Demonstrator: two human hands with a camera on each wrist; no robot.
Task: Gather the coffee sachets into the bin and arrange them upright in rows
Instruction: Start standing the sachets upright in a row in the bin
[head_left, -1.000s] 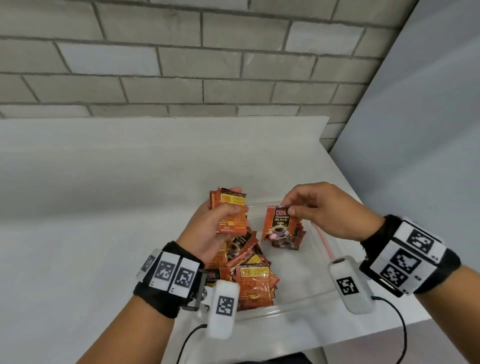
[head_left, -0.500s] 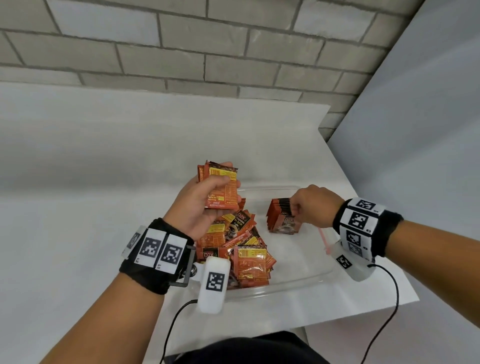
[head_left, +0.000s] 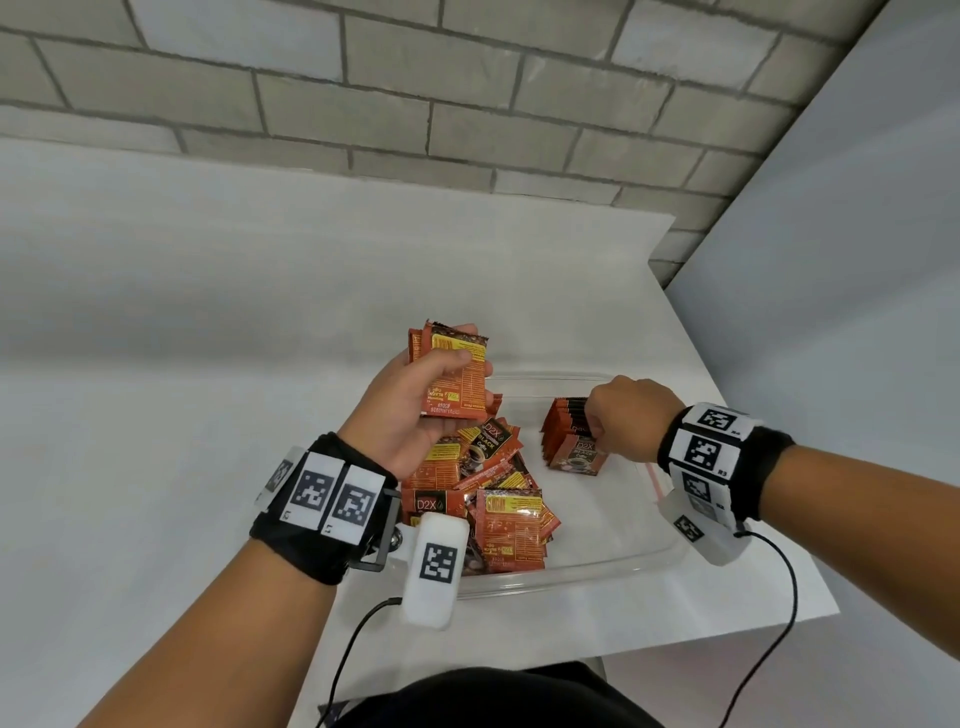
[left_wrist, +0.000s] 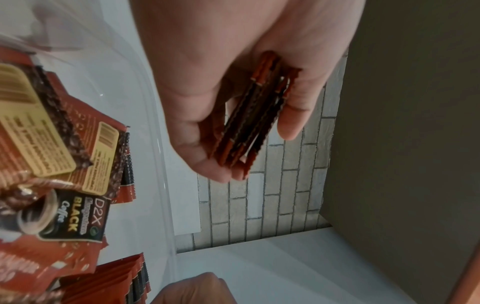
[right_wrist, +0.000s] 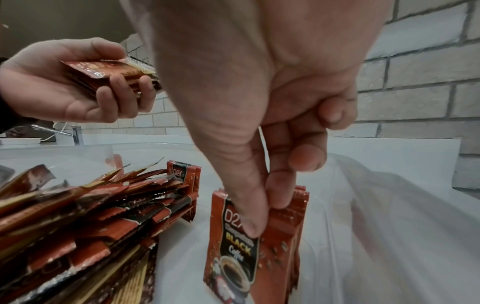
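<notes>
A clear plastic bin (head_left: 613, 564) stands on the white table. A loose pile of orange coffee sachets (head_left: 498, 499) lies in its left half. My left hand (head_left: 415, 410) holds a small stack of sachets (head_left: 457, 376) above the bin's left side, thumb across the top one; the left wrist view shows the stack (left_wrist: 249, 115) edge-on. In the bin's right part an upright row of sachets (head_left: 569, 441) stands on the floor. My right hand (head_left: 623, 415) pinches the front sachet (right_wrist: 233, 246) of that row between thumb and fingers.
The white table (head_left: 208, 364) runs far to the left and ends at a brick wall (head_left: 415, 104) behind. A grey partition (head_left: 857, 312) rises on the right, just past the table's right edge. Wrist-camera cables hang off the near edge.
My right hand lowered its sachets into the bin and stood them on the floor at the right. The left hand kept its stack raised. The head view tilted downward.
</notes>
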